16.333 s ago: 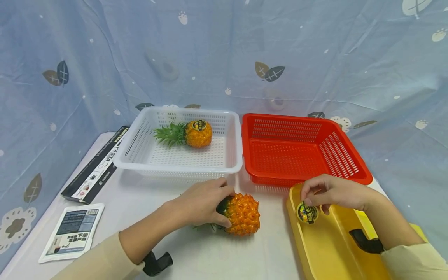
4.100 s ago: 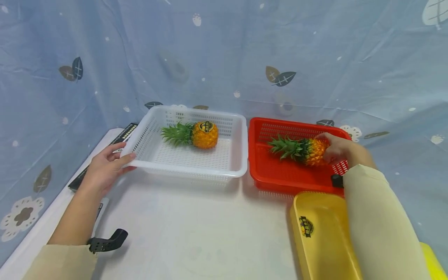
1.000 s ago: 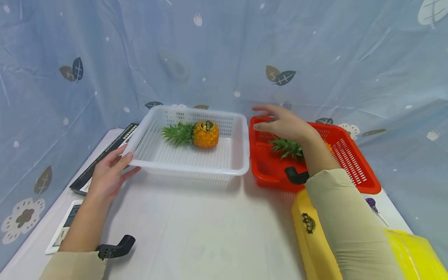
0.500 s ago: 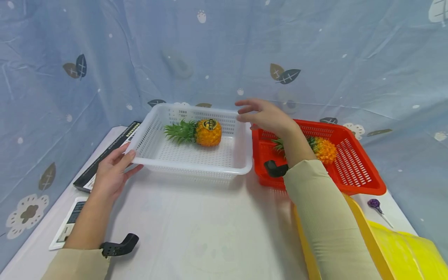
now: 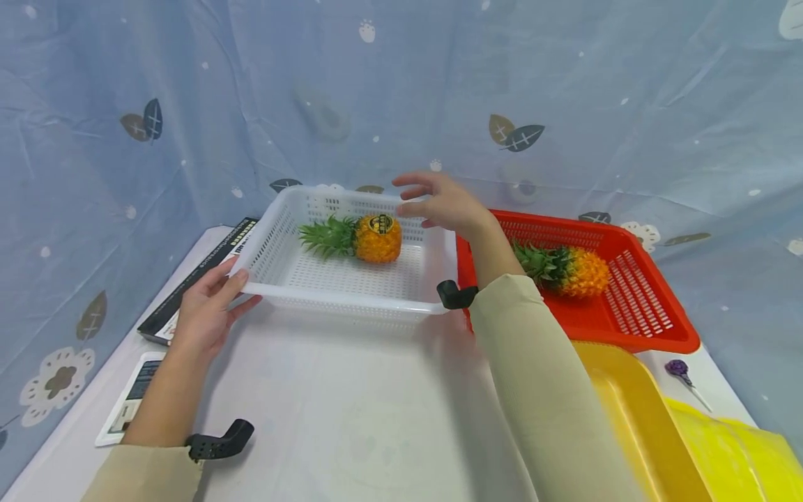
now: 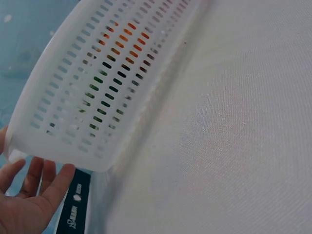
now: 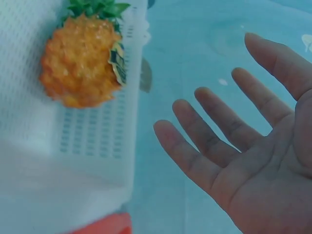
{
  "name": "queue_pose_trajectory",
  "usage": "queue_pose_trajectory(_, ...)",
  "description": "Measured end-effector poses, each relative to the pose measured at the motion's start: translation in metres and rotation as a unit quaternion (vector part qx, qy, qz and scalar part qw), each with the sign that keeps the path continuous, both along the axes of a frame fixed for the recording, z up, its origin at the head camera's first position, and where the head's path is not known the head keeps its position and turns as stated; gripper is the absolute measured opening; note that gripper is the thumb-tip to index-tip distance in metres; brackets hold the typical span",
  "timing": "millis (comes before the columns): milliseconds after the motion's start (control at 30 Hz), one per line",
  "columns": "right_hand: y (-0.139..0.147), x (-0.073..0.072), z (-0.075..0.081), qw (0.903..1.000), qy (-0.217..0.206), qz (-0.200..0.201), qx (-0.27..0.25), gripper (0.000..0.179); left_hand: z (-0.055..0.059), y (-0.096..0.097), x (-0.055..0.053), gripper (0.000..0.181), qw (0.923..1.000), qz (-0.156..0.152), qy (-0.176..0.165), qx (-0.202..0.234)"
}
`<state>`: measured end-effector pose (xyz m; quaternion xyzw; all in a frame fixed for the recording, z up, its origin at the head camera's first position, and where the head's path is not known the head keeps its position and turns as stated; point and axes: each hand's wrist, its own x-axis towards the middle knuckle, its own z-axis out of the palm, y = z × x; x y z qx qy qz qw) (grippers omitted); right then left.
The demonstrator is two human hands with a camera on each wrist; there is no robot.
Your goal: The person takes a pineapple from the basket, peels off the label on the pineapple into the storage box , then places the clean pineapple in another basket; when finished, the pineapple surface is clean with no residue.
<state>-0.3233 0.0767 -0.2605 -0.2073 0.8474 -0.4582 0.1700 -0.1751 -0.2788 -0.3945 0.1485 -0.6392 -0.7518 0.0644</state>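
At the near left corner of the white plastic basket (image 5: 339, 300), my left hand (image 5: 207, 307) holds the rim, thumb above and fingers beneath. The left wrist view shows those fingers (image 6: 53, 190) under the corner of the slotted wall. A pineapple (image 5: 378, 240) with a dark round sticker lies in this basket, leaves to the left. Over the basket's right end hovers my right hand (image 5: 445, 206), fingers spread and holding nothing; the palm (image 7: 273, 180) faces the camera in the right wrist view. A second pineapple (image 5: 583, 273) lies in the red basket (image 5: 652, 341), its leaf tips hidden by my right forearm.
A yellow tray (image 5: 627, 397) stands in front of the red basket, partly behind my right sleeve. Right of it are a yellow packet (image 5: 734, 446) and a purple-topped stick (image 5: 680, 369). At the left lie a black box (image 5: 169, 307) and a white pouch (image 5: 128, 404).
A pineapple my left hand held earlier was placed in the red basket, where my right hand touched it. My right hand has since moved left, over the white basket. My left hand stays at its corner.
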Motion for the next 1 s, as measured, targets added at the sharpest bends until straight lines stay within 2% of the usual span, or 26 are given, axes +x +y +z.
queue_pose_trajectory(133,-0.011,-0.006,-0.009,0.9999,-0.005,0.012,-0.011,0.060,0.001,-0.001,0.002,0.062,0.9999,0.003,0.007,-0.015)
queue_pose_trajectory(333,-0.019,-0.020,-0.028,0.9995,0.008,-0.003,0.029,0.069,0.000,-0.003,0.001,0.065,0.9994,-0.002,0.035,0.002)
queue_pose_trajectory(533,-0.023,-0.030,-0.047,0.9975,-0.025,-0.013,0.065,0.078,-0.004,0.000,0.000,0.065,0.9995,0.000,0.032,0.007)
queue_pose_trajectory(700,-0.023,-0.035,-0.054,0.9945,-0.029,-0.018,0.099,0.084,-0.003,0.001,-0.001,0.063,0.9995,0.008,0.027,-0.017)
queue_pose_trajectory(833,-0.021,-0.040,-0.060,0.9916,-0.033,-0.020,0.123,0.085,-0.002,0.001,-0.001,0.062,0.9995,0.012,0.024,-0.018)
queue_pose_trajectory(1000,-0.020,-0.046,-0.067,0.9928,-0.040,-0.012,0.112,0.085,-0.004,0.004,0.000,0.061,0.9993,0.010,0.035,-0.011)
